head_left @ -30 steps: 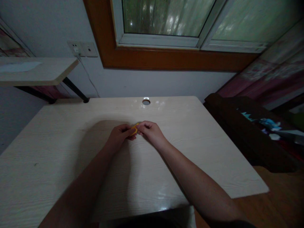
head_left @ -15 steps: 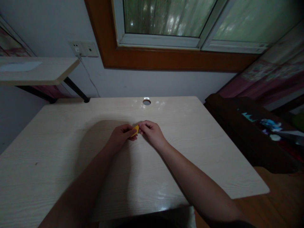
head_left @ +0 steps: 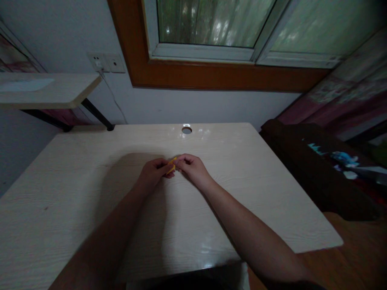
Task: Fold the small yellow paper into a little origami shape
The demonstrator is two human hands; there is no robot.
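A small yellow piece of folded paper [head_left: 171,169] is between my two hands, just above the middle of the pale wooden desk [head_left: 248,181]. My left hand [head_left: 152,173] is closed, pinching the paper's left side between thumb and fingers. From the other side, the thumb and forefinger of my right hand [head_left: 195,168] pinch at its right edge. Fingers cover much of the paper, so its full shape is hidden. Only a thin upper strip and a lower corner of yellow show.
A round cable hole [head_left: 186,130] is near the desk's back edge. At the left, a raised shelf [head_left: 69,90] stands on black legs. A wall socket [head_left: 105,63] has a white cable plugged in. Dark furniture [head_left: 290,161] with small items on it stands at the right.
My right thumb and forefinger have moved slightly left over the yellow paper, and less of it shows. My left hand has stayed in place.
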